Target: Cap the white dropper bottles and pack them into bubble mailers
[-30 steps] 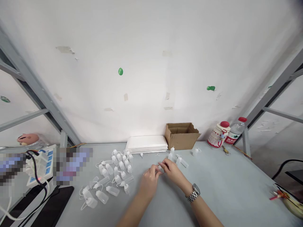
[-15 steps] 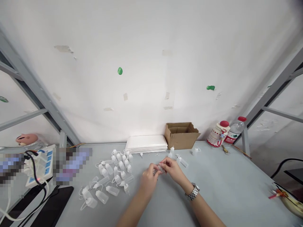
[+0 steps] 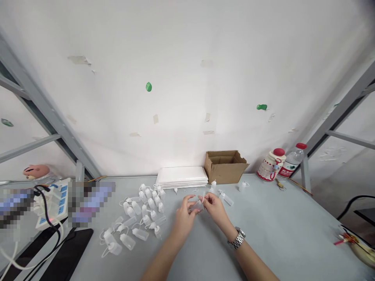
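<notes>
My left hand is closed around a small translucent squeeze bottle, held just above the grey table. Pinched at the bottle's upper end are the fingers of my right hand, on a thin white cap strap. My fingers hide part of the bottle. Beyond my right hand stands a small dropper bottle, and another bottle lies on its side. Farther right is a short capped bottle. Many similar squeeze bottles are grouped to the left, some upright, some lying.
Against the wall are a stack of white sheets and an open cardboard box. A cream-and-red flask and a clear water bottle stand at the back right. A power strip with cables and a black phone-like slab lie left.
My hands have drawn slightly apart, and the bottle with its white strap shows more between them. The left fingers have opened a little around it. The view has shifted slightly.
</notes>
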Available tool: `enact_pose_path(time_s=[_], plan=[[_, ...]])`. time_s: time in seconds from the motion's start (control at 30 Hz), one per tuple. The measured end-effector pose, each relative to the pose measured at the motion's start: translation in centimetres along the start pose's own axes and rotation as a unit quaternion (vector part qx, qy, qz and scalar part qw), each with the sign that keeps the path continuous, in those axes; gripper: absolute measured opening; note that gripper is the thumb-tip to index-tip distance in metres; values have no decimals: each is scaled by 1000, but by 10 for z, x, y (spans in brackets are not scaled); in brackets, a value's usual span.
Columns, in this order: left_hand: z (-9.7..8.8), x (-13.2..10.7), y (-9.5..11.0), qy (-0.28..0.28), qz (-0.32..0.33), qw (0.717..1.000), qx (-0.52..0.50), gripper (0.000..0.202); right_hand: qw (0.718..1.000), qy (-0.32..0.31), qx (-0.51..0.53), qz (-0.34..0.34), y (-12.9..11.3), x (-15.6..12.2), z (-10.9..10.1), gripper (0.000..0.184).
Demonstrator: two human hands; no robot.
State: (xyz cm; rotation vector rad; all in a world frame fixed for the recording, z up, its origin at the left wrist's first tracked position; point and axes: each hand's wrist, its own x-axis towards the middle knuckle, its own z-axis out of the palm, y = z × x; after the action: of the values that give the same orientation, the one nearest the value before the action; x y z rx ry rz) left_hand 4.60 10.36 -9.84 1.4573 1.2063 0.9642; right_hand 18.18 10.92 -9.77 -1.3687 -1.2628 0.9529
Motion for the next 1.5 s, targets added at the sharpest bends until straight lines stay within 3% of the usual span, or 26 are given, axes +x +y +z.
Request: enact_pose_path(time_s=[0.2,0.27,0.4,0.53,0.7,0.87,1.07,1.3,1.5], plan=[[2,-4,-7,80,54,985,141,38,999,33,4,31,1,-6,9,48],[2,-2,-6,85,41,991,100,48,998,10,42,37,-1,-5,8,50],[-1,4,-1,72,-21,992,-101,74,990,-51,123,42,-8,-3,2,53],[-1,6,-2,56,-26,979,-194,88,995,-70,65,2,-10,-3,-2,41],[-2,7,-3,35,-5,979,-199,67,995,-11,92,-20,-9,-2,-1,39],[-12,7,11,44,-24,962,-270,49,987,-55,148,-16,-15,-8,2,35],[-24,5,26,43,-44,925,-374,49,994,-43,-23,-95,-18,-22,10,23],[-27,8,20,39,-70,913,-399,41,964,-43,-169,-202,-13,-26,13,15],[-27,11,18,86,-84,908,-402,35,945,-50,-225,-233,-10,-26,13,15]])
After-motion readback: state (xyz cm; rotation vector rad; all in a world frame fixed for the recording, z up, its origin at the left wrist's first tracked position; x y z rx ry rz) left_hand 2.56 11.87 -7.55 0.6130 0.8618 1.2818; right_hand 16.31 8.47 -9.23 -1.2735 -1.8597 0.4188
